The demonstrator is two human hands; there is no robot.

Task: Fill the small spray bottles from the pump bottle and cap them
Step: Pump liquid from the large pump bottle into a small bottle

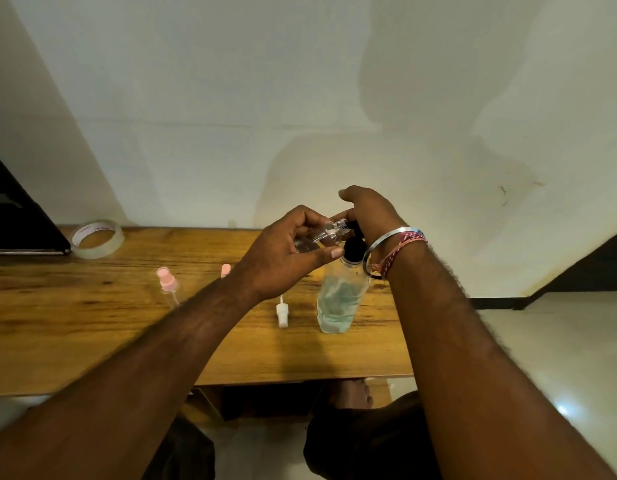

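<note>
Left hand [286,261] grips small clear spray bottle [326,233], tilted, its open neck at the pump bottle [340,299] nozzle above the table [92,327]. Right hand [367,211] rests curled over the pump head. Advice: keep neck under spout, press slowly; white cap [282,311] waits beside.

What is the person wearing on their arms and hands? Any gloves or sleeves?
No gloves and no sleeves show: both forearms are bare. The right wrist wears a round silver metal bangle and, beside it, wraps of red, pink and white thread. The left hand and its wrist wear nothing.
</note>
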